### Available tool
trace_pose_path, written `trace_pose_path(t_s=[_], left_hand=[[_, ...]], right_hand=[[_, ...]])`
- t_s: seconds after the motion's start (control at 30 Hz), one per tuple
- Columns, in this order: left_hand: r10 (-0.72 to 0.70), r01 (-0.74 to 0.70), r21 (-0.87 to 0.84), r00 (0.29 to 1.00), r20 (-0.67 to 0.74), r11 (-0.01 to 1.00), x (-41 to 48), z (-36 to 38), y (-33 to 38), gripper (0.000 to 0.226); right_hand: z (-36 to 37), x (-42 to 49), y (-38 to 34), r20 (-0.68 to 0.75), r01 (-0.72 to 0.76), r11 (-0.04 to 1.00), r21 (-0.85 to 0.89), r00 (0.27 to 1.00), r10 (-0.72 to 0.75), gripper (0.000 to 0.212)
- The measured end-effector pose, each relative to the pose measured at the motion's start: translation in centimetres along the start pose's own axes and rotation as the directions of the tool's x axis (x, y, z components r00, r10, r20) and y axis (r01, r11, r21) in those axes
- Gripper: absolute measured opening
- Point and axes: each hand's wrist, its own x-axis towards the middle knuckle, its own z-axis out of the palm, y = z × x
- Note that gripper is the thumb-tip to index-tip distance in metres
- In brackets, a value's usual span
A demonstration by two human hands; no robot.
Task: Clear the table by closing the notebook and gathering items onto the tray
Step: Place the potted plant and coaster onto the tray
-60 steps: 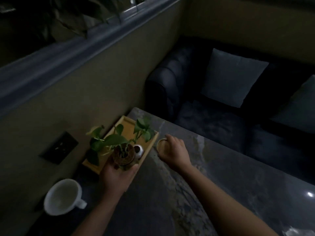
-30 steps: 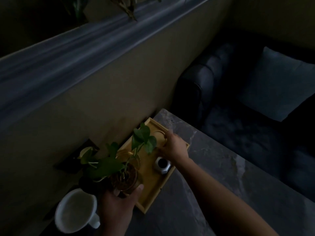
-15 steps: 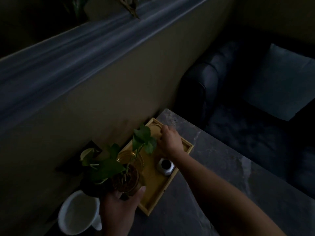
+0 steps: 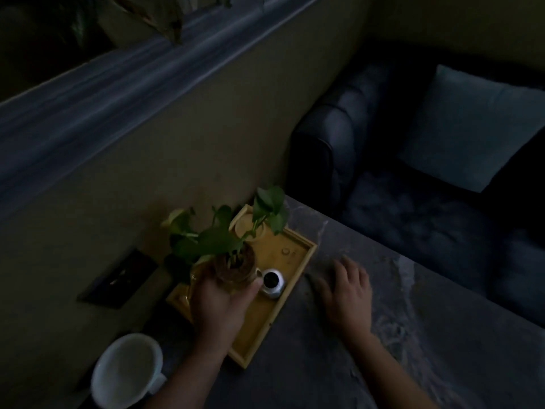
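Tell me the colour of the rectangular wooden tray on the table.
The rectangular wooden tray is yellowish light wood, seen in the head view.

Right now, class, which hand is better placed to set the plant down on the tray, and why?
Left. The left hand already grips the plant's glass jar above the tray. The right hand is open and empty over the table, beside the tray.
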Motion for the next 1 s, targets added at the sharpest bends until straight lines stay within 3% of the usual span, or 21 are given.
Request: trace_pose_path(t_s=[0.07,0.2,0.43,0.73,1.0], left_hand=[[0.035,-0.035,0.033,0.999,0.003,0.999,2.1,1.7,0.6,0.059],[-0.015,0.015,0.067,1.000,-0.007,0.998,7.3,4.8,1.5,0.076],[-0.149,0.150,0.090,0.989,-0.013,0.985,11.6,6.7,0.8,0.071],[-0.139,0.142,0.114,0.990,-0.034,0.983,12.2,7.4,0.1,0.086],[-0.165,0.169,0.094,0.985,-0.045,0.981,11.4,7.1,-0.6,0.070]], right_hand=[[1.2,-1.3,1.2,0.068,0.021,0.998,-0.053,0.998,-0.017,0.068],[2.0,-1.3,1.4,0.068,0.021,0.993,-0.117,0.998,-0.013,0.074],[2.2,-1.2,1.3,0.069,0.011,0.987,-0.160,0.998,0.000,0.073],[2.4,-1.2,1.3,0.065,0.002,0.986,-0.167,0.998,0.009,0.070],[2.3,-1.3,1.3,0.059,0.005,0.985,-0.172,0.998,0.005,0.072]])
